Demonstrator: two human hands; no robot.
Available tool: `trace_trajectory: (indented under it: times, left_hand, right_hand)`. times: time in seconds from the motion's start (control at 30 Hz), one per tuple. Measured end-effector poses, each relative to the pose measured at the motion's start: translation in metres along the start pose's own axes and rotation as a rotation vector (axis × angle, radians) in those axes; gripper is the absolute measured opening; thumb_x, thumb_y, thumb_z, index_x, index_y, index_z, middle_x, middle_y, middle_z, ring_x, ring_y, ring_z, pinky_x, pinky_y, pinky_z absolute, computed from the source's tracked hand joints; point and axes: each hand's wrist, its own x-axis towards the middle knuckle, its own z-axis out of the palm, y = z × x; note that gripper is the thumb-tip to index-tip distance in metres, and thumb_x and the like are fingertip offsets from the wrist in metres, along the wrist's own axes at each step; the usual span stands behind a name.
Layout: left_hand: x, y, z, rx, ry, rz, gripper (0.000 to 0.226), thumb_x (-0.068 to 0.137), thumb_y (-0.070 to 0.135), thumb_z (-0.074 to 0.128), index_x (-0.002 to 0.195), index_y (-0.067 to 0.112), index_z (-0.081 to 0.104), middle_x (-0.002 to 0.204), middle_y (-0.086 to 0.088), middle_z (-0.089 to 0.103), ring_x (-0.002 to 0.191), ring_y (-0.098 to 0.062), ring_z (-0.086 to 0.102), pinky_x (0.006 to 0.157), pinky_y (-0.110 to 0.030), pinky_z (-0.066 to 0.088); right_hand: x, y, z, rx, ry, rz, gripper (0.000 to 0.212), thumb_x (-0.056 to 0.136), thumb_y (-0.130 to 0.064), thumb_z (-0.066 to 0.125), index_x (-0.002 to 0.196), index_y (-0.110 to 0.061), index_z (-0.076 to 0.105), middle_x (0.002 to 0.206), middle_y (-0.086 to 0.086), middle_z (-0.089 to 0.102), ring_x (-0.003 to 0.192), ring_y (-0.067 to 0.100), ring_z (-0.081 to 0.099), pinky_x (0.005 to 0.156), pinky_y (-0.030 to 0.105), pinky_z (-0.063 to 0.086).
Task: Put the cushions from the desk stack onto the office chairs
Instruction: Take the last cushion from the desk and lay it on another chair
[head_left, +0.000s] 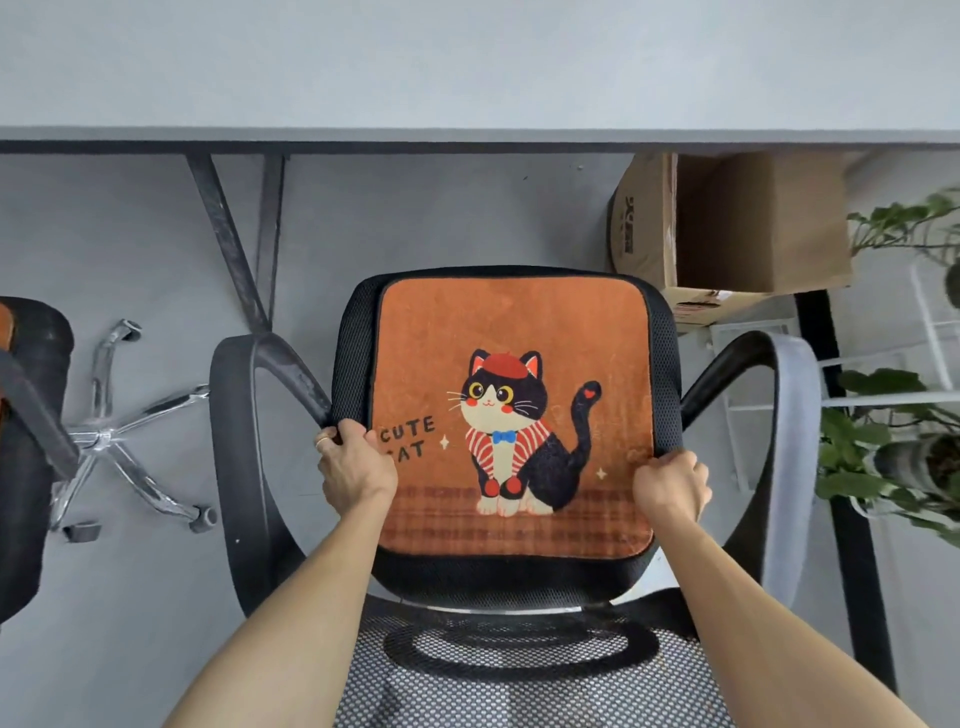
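Note:
An orange cushion (511, 322) printed with a black-and-white cat and the words "CUTE CAT" lies flat on the seat of a black mesh office chair (353, 332), seen from behind and above its backrest. My left hand (353, 462) grips the cushion's left edge, thumb on top. My right hand (672, 486) grips its right edge, fingers curled around it. The grey desk (467, 67) fills the top of the view; no cushion stack shows on it.
A second black office chair (31, 415) with a chrome star base (119, 421) stands at the left, an orange edge showing on it. A cardboard box (737, 228) sits under the desk at the right. Potted plants (893, 452) on a white rack stand at the far right.

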Motion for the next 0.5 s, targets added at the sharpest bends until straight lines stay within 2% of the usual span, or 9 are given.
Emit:
trace_trajectory:
  times: [0.13, 0.37, 0.43, 0.5]
  left_hand:
    - [0.0016, 0.0046, 0.0006, 0.012, 0.022, -0.019, 0.016, 0.105, 0.032, 0.041, 0.109, 0.018, 0.047, 0.138, -0.011, 0.036, 0.105, -0.040, 0.053, 0.085, -0.055, 0.047]
    - [0.0076, 0.0056, 0.0051, 0.094, 0.004, -0.032, 0.023, 0.104, 0.031, 0.042, 0.117, 0.013, 0.046, 0.144, -0.012, 0.029, 0.110, -0.040, 0.050, 0.088, -0.054, 0.044]
    - [0.0055, 0.0059, 0.0041, 0.104, 0.011, -0.015, 0.023, 0.104, 0.030, 0.043, 0.119, 0.013, 0.044, 0.144, -0.014, 0.030, 0.108, -0.041, 0.051, 0.087, -0.053, 0.044]
    - [0.0041, 0.0041, 0.0030, 0.169, 0.034, 0.075, 0.028, 0.102, 0.022, 0.046, 0.128, 0.018, 0.037, 0.145, -0.017, 0.030, 0.101, -0.043, 0.056, 0.083, -0.050, 0.044]
  right_hand:
    - [0.0002, -0.0026, 0.0025, 0.023, 0.017, 0.017, 0.039, 0.098, -0.016, 0.046, 0.132, 0.003, 0.044, 0.139, 0.024, 0.043, 0.128, 0.048, 0.038, 0.109, 0.051, 0.032]
    - [0.0013, -0.0039, 0.0056, 0.010, 0.042, 0.014, 0.034, 0.099, -0.015, 0.045, 0.129, 0.000, 0.045, 0.139, 0.022, 0.042, 0.128, 0.046, 0.037, 0.106, 0.053, 0.034]
    - [-0.0004, -0.0029, 0.0047, -0.015, 0.044, -0.018, 0.029, 0.099, -0.015, 0.044, 0.127, -0.006, 0.045, 0.136, 0.021, 0.043, 0.127, 0.045, 0.037, 0.103, 0.053, 0.037]
    - [-0.0045, -0.0028, 0.0036, -0.035, 0.047, -0.120, 0.030, 0.099, -0.011, 0.043, 0.128, -0.017, 0.044, 0.132, 0.018, 0.042, 0.122, 0.042, 0.039, 0.092, 0.052, 0.042]
